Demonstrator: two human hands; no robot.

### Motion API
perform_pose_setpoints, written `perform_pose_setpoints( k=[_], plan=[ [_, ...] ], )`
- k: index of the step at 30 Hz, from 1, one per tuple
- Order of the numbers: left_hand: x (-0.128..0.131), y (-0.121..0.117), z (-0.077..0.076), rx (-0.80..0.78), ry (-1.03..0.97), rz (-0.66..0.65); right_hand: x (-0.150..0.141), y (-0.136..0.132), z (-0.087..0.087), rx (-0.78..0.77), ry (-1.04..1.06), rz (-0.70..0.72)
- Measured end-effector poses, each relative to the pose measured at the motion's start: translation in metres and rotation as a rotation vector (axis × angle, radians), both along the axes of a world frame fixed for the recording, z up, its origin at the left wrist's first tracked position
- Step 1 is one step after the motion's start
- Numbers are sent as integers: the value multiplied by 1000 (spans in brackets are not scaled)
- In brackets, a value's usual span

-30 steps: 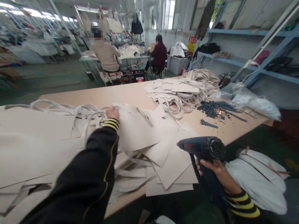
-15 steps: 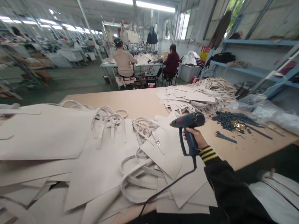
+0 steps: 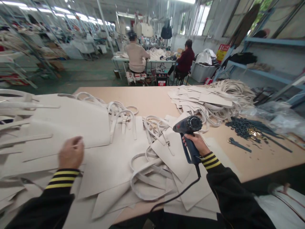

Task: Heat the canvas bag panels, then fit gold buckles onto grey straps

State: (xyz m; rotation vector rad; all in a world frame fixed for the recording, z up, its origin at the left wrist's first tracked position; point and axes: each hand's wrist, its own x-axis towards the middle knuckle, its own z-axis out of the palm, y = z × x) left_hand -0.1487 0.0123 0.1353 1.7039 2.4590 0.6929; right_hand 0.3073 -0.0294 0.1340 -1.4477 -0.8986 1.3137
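My right hand [image 3: 195,143] grips the handle of a dark blue heat gun [image 3: 188,127], held above cream leather bag panels [image 3: 166,152] with its nozzle pointing left. Its black cord [image 3: 176,197] hangs down toward me. My left hand [image 3: 71,153] rests on a large cream panel [image 3: 71,124] at the left, fingers curled down onto the edge of the sheet. Looped cream straps [image 3: 147,178] with metal buckles lie between my two hands.
A wooden table [image 3: 152,98] holds another pile of cream pieces and straps [image 3: 205,101] at the far right, plus dark small parts [image 3: 243,127] and clear plastic bags [image 3: 278,117]. Two people sit at a far table [image 3: 143,60]. Blue shelving [image 3: 262,70] stands on the right.
The right hand raised the heat gun from below the table edge to above the panels. My left hand pulled back from the far straps and now rests on the near left panel.
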Motion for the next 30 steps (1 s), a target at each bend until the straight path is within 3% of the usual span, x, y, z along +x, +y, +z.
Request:
perform_pose_setpoints(
  k=[4,7,9,12,15,18,21,27,30],
  plan=[
    [87,2,-64,-130,-318,-470,-5,-7,-1,-22,28,61],
    [144,2,-103,-228,-378,-543,-8,-16,-2,-54,23,125],
    [166,5,-118,-255,-355,-530,-13,-22,-2,-48,14,122],
    [177,16,-124,-264,-305,-502,-28,-30,-2,-25,99,193],
    [179,32,-120,-267,-247,-475,-45,-38,-4,-16,218,305],
    [185,46,-115,-291,-194,-499,-46,-52,-5,-46,251,326],
    [200,56,-117,-343,-147,-575,-21,-87,0,-107,224,277],
    [235,67,-137,-455,-70,-627,40,-193,17,-289,150,102],
    [245,66,-140,-455,-39,-615,52,-218,12,-301,132,0]
  ],
)
